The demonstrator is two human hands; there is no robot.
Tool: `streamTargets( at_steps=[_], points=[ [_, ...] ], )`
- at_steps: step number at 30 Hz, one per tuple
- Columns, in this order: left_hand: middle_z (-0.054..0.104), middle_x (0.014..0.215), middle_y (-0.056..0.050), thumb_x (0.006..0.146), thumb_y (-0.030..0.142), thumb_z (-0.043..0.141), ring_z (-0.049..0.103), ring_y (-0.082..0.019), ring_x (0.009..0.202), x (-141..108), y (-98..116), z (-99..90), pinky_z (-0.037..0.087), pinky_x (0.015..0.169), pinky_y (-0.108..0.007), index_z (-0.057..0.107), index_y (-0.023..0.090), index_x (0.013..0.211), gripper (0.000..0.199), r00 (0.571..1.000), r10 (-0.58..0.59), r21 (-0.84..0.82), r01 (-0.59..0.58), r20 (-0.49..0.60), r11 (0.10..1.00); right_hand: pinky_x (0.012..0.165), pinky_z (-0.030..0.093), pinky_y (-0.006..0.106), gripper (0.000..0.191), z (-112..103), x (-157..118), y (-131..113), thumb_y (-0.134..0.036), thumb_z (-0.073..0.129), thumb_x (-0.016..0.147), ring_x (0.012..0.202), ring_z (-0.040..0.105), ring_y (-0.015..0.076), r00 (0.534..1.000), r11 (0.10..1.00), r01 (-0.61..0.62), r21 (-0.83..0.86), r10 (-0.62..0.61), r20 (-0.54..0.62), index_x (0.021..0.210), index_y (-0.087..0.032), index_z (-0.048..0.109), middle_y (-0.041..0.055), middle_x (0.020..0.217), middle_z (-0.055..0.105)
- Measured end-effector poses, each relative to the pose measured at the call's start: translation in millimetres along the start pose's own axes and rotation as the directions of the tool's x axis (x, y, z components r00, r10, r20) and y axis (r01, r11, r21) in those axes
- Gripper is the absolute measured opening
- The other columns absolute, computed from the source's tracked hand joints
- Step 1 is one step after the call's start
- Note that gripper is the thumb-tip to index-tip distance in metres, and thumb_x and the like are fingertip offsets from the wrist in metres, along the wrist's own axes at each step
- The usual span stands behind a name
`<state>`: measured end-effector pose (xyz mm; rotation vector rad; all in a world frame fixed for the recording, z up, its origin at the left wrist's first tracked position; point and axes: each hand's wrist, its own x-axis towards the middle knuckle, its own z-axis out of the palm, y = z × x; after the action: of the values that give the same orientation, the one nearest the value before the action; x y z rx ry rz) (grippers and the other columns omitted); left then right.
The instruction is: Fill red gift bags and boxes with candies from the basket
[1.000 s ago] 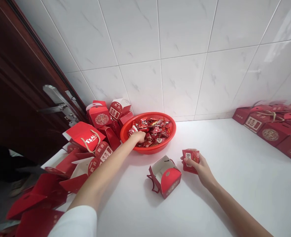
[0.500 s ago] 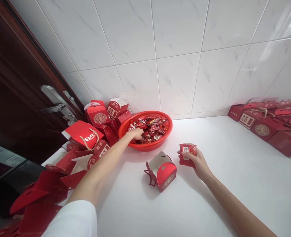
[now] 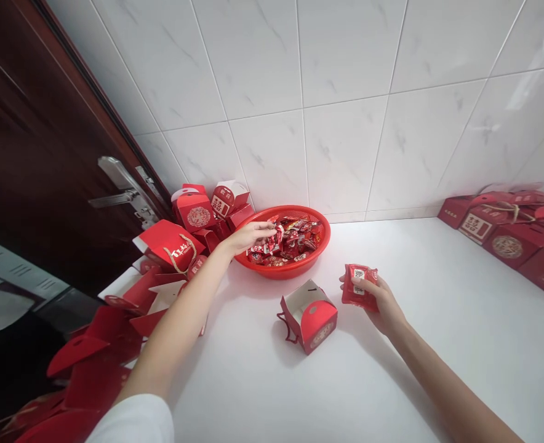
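My left hand (image 3: pixel 253 235) is over the left side of a red plastic basket (image 3: pixel 325 243), its fingers closed on a red-and-white wrapped candy (image 3: pixel 274 241). Several wrapped candies (image 3: pixel 300 237) fill the basket below it. In my right hand (image 3: pixel 380 301) are red candy packets (image 3: pixel 359 288), gripped between thumb and fingers above the table; the front one bears a white label with dark characters. Between the hands stands a small red gift box (image 3: pixel 319 325), its top open and its white inside showing. A dark red cord handle hangs at its left side.
Open red gift boxes (image 3: pixel 170 246) are heaped along the table's left side, by a dark door with a metal handle (image 3: pixel 124 184). Closed boxes (image 3: pixel 507 237) stand in rows at the right. A tiled wall (image 3: pixel 336 147) rises behind the white table (image 3: pixel 253 369).
My left hand has risen from among the candies, now with a wrapped candy in its fingers. My right hand still holds its packets. The view has shifted slightly left.
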<state>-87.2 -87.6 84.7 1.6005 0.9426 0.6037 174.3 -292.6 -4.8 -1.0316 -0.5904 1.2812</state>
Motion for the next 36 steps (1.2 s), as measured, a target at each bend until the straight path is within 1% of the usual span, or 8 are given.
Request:
streamTargets(
  at_steps=[4,7,13,19,23,27,32,36],
  points=[
    [0.065,0.076,0.001,0.062,0.028,0.09,0.057,-0.009,0.065,-5.4,-2.4,10.0,0.045,0.064,-0.022,0.071,0.016,0.082,0.03,1.0,-0.013,-0.326,0.02,0.024,0.945,0.072,0.056,0.032,0.039,5.2,4.1,-5.6,-0.04,0.09,0.057,0.085,0.069,0.0223,0.998,0.997,0.017,0.079,-0.021,0.06,0.089,-0.021,0.077,0.0061,0.093,0.076],
    [0.069,0.08,-0.002,0.07,0.026,0.086,0.062,-0.012,0.069,-6.6,-4.2,15.9,0.049,0.07,-0.025,0.072,0.016,0.085,0.023,0.997,0.033,-0.414,-0.002,0.066,0.91,0.076,0.057,0.035,0.036,17.6,9.9,-15.6,-0.039,0.089,0.06,0.091,0.069,0.0241,0.99,0.994,0.044,0.103,-0.057,0.125,0.091,-0.023,0.078,0.0058,0.099,0.077],
    [0.072,0.084,-0.004,0.075,0.026,0.083,0.065,-0.014,0.075,-10.3,0.8,36.7,0.05,0.071,-0.025,0.076,0.017,0.098,0.026,0.981,0.114,-0.417,-0.038,0.158,0.908,0.093,0.055,0.043,0.036,60.0,23.9,-36.0,-0.039,0.087,0.066,0.101,0.07,0.0281,0.939,0.984,0.131,0.117,-0.161,0.305,0.096,-0.022,0.077,0.0072,0.106,0.077],
    [0.074,0.095,-0.005,0.07,0.039,0.086,0.066,-0.017,0.084,-13.3,6.2,53.9,0.051,0.077,-0.028,0.077,0.02,0.103,0.039,0.979,0.158,-0.365,-0.101,0.129,0.926,0.094,0.057,0.044,0.035,87.0,35.7,-37.4,-0.034,0.087,0.067,0.102,0.069,0.0278,0.91,0.966,0.149,0.213,-0.218,0.353,0.097,-0.022,0.076,0.0059,0.106,0.077],
    [0.074,0.101,-0.005,0.067,0.045,0.087,0.065,-0.017,0.083,-12.6,3.2,59.4,0.05,0.075,-0.027,0.077,0.02,0.105,0.046,0.984,0.174,-0.282,-0.154,0.046,0.947,0.091,0.058,0.043,0.035,91.5,41.9,-30.3,-0.03,0.088,0.066,0.092,0.072,0.0254,0.911,0.962,0.123,0.242,-0.206,0.357,0.096,-0.02,0.075,0.005,0.096,0.078],
    [0.073,0.105,-0.005,0.073,0.044,0.082,0.064,-0.017,0.083,-13.1,-0.3,62.8,0.048,0.071,-0.026,0.072,0.022,0.119,0.052,0.984,0.178,-0.179,-0.17,0.031,0.969,0.089,0.058,0.039,0.033,92.0,45.9,-25.5,-0.028,0.09,0.061,0.087,0.072,0.0231,0.936,0.962,0.154,0.224,-0.215,0.277,0.089,-0.021,0.075,0.0023,0.09,0.078],
    [0.07,0.121,-0.009,0.078,0.034,0.076,0.066,-0.02,0.097,-14.7,-1.0,59.7,0.051,0.081,-0.03,0.072,0.021,0.118,0.042,0.983,0.177,-0.247,-0.159,0.051,0.956,0.085,0.059,0.037,0.033,84.4,49.0,-32.8,-0.03,0.091,0.058,0.087,0.072,0.0231,0.948,0.956,0.184,0.228,-0.234,0.215,0.086,-0.022,0.075,0.003,0.093,0.078],
    [0.07,0.123,-0.009,0.077,0.026,0.069,0.065,-0.023,0.105,-12.0,-4.9,53.8,0.052,0.086,-0.033,0.073,0.019,0.112,0.036,0.988,0.157,-0.175,-0.156,-0.004,0.972,0.083,0.06,0.037,0.034,77.6,49.7,-38.7,-0.03,0.09,0.059,0.089,0.072,0.0237,0.947,0.957,0.191,0.218,-0.238,0.214,0.089,-0.022,0.074,0.0027,0.094,0.078]
  ],
)
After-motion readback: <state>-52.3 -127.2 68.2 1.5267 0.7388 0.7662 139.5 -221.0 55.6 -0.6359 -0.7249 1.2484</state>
